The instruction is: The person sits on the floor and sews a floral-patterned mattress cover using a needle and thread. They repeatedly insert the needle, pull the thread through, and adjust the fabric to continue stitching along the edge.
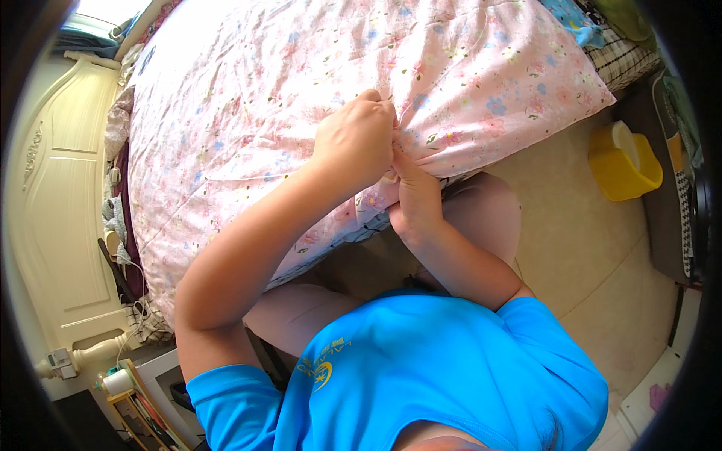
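A pink floral quilt cover (271, 96) is spread over the bed in front of me, gathered into creases where my hands meet. My left hand (358, 132) is curled in a fist, gripping a bunch of the cloth near its front edge. Just below and to the right, my right hand (417, 194) pinches the same cloth with the thumb on top, its fingers mostly hidden underneath. Whatever lies between the fingertips is covered by the hands. Beneath the quilt cover's hanging edge, a strip of blue checked fabric (366, 231) shows above my legs.
A cream headboard (73, 186) stands at the left. On the tiled floor (575, 237) to the right is a yellow plastic container (623, 166). A small wooden rack (141, 411) with a white roll stands lower left. Checked bedding (623, 59) lies at the far right corner.
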{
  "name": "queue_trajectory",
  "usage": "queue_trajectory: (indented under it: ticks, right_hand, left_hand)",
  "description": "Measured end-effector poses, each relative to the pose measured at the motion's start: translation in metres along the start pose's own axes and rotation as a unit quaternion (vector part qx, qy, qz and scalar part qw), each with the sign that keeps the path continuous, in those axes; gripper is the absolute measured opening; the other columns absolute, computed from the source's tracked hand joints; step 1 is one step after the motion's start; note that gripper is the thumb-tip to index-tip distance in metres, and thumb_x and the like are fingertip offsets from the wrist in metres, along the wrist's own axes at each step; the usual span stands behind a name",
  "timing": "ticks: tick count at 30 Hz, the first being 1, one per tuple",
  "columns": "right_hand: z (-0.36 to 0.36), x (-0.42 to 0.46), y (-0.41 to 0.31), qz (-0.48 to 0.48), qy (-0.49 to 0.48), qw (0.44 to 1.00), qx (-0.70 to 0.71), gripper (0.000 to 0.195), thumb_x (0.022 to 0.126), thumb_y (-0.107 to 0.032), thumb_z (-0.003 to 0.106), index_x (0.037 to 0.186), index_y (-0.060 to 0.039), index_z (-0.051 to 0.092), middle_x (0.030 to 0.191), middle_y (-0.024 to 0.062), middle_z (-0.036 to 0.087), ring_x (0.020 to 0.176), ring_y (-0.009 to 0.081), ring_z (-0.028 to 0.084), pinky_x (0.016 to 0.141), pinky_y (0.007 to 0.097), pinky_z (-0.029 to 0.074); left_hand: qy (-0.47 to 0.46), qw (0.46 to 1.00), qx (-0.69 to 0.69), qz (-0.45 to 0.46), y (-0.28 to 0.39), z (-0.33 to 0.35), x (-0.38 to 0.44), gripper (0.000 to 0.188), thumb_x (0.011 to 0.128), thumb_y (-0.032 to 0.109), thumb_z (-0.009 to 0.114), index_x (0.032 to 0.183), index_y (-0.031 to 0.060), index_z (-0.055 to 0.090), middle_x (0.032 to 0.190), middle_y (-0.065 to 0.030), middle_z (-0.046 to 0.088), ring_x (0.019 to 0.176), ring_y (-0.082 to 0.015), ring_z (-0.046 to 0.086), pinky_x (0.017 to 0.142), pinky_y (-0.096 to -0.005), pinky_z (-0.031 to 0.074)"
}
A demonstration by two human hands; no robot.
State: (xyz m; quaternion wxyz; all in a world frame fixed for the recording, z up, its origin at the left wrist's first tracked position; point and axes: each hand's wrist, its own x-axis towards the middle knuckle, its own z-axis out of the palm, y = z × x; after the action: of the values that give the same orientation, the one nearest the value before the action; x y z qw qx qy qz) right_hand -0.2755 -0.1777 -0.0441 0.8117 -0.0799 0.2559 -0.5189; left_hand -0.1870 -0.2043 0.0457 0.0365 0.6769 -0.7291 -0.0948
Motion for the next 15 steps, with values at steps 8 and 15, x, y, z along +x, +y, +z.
queue_trajectory:
  ticks: [8, 15]
  right_hand:
    - [0.0042, -0.0022, -0.0011, -0.02, 0.027, 0.999, -0.005, 0.021, 0.087, -0.012, 0.068, 0.105, -0.0065, 0.06, 0.091, -0.0012, 0.058, 0.082, 0.0077, 0.054, 0.075, 0.0234, 0.043]
    - [0.0004, -0.0024, -0.001, -0.025, 0.02, 0.999, 0.002, 0.038, 0.084, 0.0, 0.065, 0.12, -0.0025, 0.052, 0.107, 0.0064, 0.059, 0.1, 0.0154, 0.058, 0.087, 0.0319, 0.049]
  left_hand:
    - [0.018, 0.999, -0.026, -0.009, 0.0008, 0.0031, 0.0008, 0.022, 0.09, 0.024, 0.054, 0.095, 0.004, 0.061, 0.102, -0.0119, 0.059, 0.094, -0.0311, 0.06, 0.079, -0.0413, 0.048]
    - [0.012, 0.995, -0.1, -0.023, 0.0028, -0.0007, 0.0085, 0.021, 0.083, 0.019, 0.062, 0.099, 0.0054, 0.062, 0.104, -0.0126, 0.062, 0.098, -0.0294, 0.061, 0.08, -0.0373, 0.05]
